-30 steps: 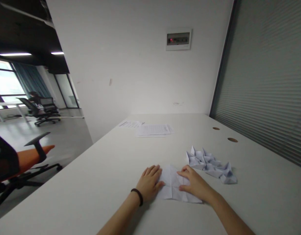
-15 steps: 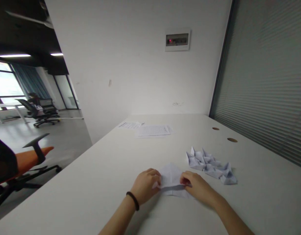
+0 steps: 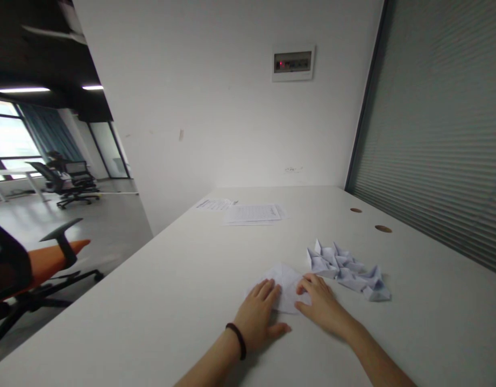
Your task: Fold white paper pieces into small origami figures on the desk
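Note:
A folded sheet of white paper (image 3: 289, 290) lies on the white table in front of me, its far edge coming to a blunt point. My left hand (image 3: 260, 312) rests flat on the paper's left part, fingers spread and thumb out on the tabletop; a dark band circles the wrist. On the paper's right side is my right hand (image 3: 318, 301), its fingers curved and apart, with a gap between thumb and forefinger. Just beyond it sits a cluster of folded white paper pieces (image 3: 347, 270) with upright points.
Printed sheets (image 3: 254, 213) lie toward the far end of the table (image 3: 183, 290). Two round holes (image 3: 383, 229) mark its right side, by a window with blinds (image 3: 433, 134). An orange-seated chair (image 3: 50, 263) stands at the left. A person sits in the far left background.
The near flap, raised between both hands before, is now folded down flat. My left hand has shifted right and opened over the paper; my right hand has loosened its pinch.

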Demonstrator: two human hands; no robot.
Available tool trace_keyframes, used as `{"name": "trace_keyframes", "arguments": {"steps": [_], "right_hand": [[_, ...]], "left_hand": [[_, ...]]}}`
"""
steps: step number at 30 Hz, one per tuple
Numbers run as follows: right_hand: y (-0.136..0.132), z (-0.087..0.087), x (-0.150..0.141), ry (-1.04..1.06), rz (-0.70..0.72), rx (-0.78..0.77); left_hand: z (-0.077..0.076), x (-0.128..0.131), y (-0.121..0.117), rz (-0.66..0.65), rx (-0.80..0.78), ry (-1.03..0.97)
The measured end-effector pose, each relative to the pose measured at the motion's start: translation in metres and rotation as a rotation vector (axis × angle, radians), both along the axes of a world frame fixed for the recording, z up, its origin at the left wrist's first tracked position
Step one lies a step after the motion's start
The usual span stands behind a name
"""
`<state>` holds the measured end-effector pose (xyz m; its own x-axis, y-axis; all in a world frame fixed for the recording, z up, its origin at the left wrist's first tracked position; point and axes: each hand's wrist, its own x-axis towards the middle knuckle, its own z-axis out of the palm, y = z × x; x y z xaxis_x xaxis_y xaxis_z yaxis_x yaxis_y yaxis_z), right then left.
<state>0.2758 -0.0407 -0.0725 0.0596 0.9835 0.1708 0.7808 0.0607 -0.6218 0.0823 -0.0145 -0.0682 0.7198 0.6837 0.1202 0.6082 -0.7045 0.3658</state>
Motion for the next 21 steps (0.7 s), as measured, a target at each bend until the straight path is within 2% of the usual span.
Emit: {"name": "trace_keyframes", "arguments": {"steps": [2,5,8,10,12,14,16,19,21], "right_hand": [[0.004,0.002,-0.001,0.236,0.032,0.006],[0.005,0.012,-0.004,0.780,0.090,-0.050],[0.002,0.020,-0.009,1.207,0.208,-0.107],[0.002,0.021,-0.010,1.265,0.231,-0.073],[0.005,0.016,-0.009,1.201,0.116,0.015],[0.009,0.011,-0.006,1.110,-0.039,0.128],[0.012,0.006,-0.005,1.045,-0.092,0.197],[0.012,0.003,-0.008,1.068,0.043,0.123],[0.011,0.004,-0.013,1.109,0.129,0.041]], "left_hand": [[0.000,0.001,0.000,0.018,0.014,0.038],[-0.002,0.001,0.001,0.044,0.029,0.066],[-0.004,0.000,0.004,0.067,0.034,-0.026],[-0.003,-0.001,0.006,0.038,-0.009,-0.186],[-0.001,-0.002,0.008,0.008,-0.122,-0.421],[0.002,-0.003,0.008,0.049,-0.305,-0.677],[0.005,-0.005,0.008,0.144,-0.519,-0.880],[0.005,-0.005,0.009,0.240,-0.761,-1.024],[0.005,-0.003,0.009,0.209,-0.874,-1.029]]}}
